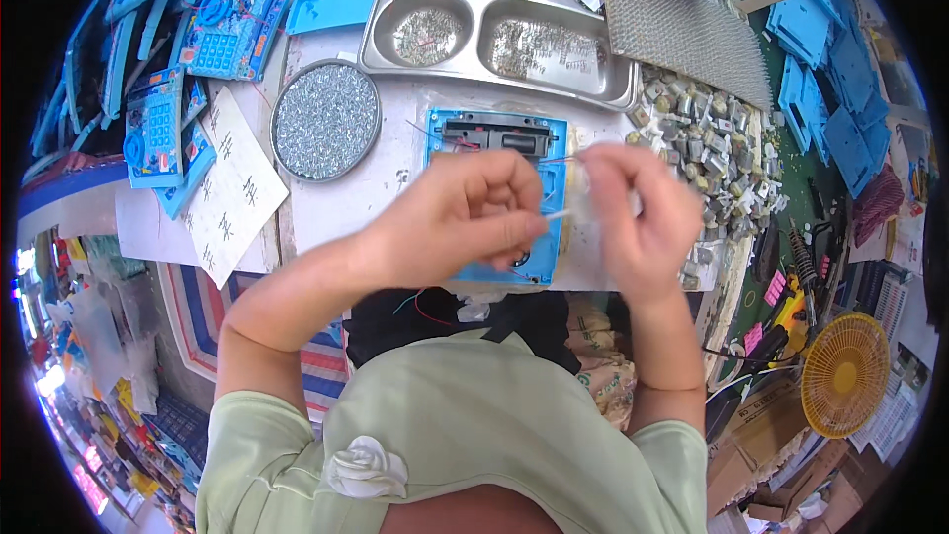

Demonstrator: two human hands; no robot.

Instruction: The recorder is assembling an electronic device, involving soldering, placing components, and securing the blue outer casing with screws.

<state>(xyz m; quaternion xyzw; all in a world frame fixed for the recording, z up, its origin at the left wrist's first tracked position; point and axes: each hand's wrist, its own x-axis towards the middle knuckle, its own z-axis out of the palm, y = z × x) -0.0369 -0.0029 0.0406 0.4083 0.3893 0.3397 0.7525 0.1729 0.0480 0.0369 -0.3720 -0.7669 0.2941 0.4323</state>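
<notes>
Both my hands are raised over a blue plastic casing (pixel 546 262) lying on the table. It holds a black slotted part (pixel 499 136) near its far edge, and my left hand hides much of its middle. My left hand (pixel 460 218) is closed, with a short thin white piece (pixel 558 214) sticking out at the thumb tip. To the right, my right hand (pixel 643 213) pinches the end of a thin reddish wire (pixel 565 159) that runs left over the casing. Motion slightly blurs the right hand.
A round tray of small silvery screws (pixel 326 121) stands left of the casing. Behind is a metal compartment tray (pixel 474 44) holding small springs. Many small motors (pixel 697 143) are heaped at the right. Blue keypad panels (pixel 232 30) and a marked paper sheet (pixel 235 188) lie left.
</notes>
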